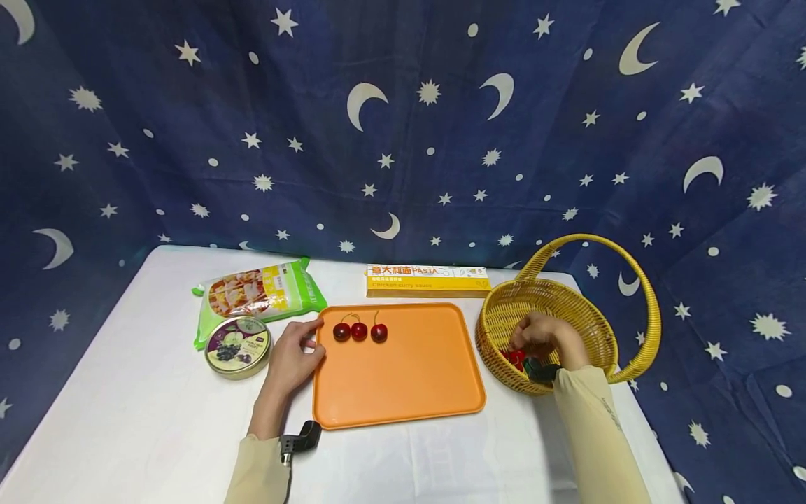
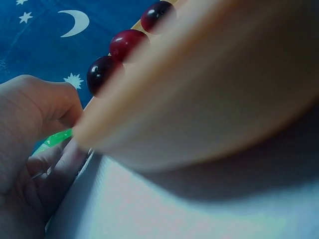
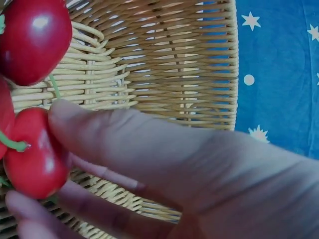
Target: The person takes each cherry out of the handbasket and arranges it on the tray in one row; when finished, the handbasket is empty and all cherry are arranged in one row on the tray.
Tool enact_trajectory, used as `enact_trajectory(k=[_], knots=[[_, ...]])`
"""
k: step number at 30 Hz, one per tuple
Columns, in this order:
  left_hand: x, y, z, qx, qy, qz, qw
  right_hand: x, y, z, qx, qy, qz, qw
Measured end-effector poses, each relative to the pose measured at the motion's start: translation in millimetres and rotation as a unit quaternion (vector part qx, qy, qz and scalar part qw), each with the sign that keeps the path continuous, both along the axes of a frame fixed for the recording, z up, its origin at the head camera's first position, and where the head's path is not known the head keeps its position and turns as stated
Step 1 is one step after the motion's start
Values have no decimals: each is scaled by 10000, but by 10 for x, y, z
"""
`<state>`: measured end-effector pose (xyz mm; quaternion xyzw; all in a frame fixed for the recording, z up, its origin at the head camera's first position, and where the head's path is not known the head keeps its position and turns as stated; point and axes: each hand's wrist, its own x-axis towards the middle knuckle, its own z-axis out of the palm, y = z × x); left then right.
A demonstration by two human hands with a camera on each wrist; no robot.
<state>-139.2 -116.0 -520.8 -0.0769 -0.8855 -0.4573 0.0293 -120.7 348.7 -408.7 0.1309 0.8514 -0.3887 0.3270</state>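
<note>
My left hand holds the left edge of an orange tray, the rim between thumb and fingers in the left wrist view. Three dark red cherries with stems lie in a row near the tray's upper left corner. Inside a yellow wicker basket on the right, my right hand reaches down among more cherries. Up close in the right wrist view, its thumb and fingers pinch a bright red cherry. A darker cherry with a green stem lies beside it.
A round tin with a fruit label stands left of my left hand. Behind it lies a green food packet. A yellow pasta box lies beyond the tray. The basket's tall handle arches up on the right.
</note>
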Motion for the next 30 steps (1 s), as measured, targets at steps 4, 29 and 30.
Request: enact_trajectory(k=[4,29,30], knots=[[-1,4,-11,-2,0,-29,10000,-10,34,-21,-46,205,-186,9996],[12,3,-5,28,-5,-47,10000,-238,-930,124,-1855,2321,-1149,9479],[11,5,0,23,7,-49,10000,-258,-1017,86,-1831,2316,-1164,9483]])
